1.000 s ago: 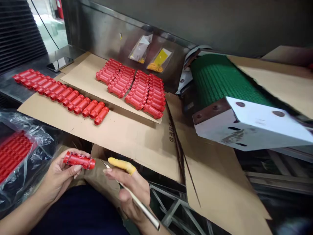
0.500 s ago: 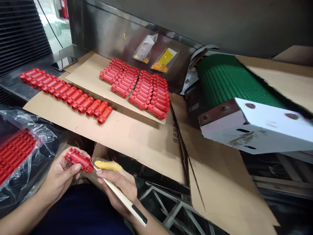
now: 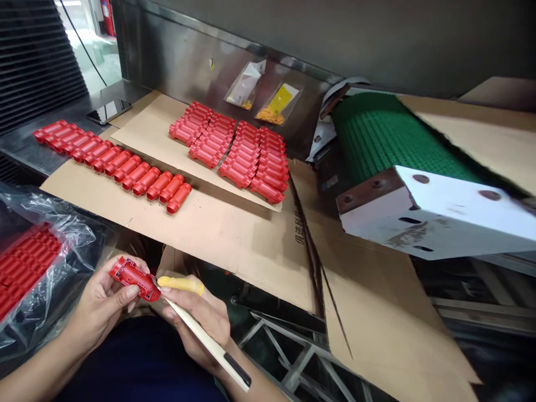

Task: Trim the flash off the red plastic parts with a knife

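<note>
My left hand pinches a red plastic shell part between thumb and fingers, its hollow side with dark-edged ribs facing up. In my right hand is a slim cream-handled trimming knife, held like a pen, with a black patch near its back end. The knife's thin metal tip meets the right end of the red part; its exact shape is partly hidden. A yellow finger cot covers one finger of my right hand. Both hands are over my lap, below the cardboard's front edge.
A row of red shells lies on cardboard, with stacked groups of red parts behind. Plastic-lined red parts sit at left. A green conveyor belt with white metal end juts out at right. Two small bags lie behind.
The knife tip has shifted slightly left against the red part's end, and my right hand has moved a little left with it. The whole view has shifted slightly.
</note>
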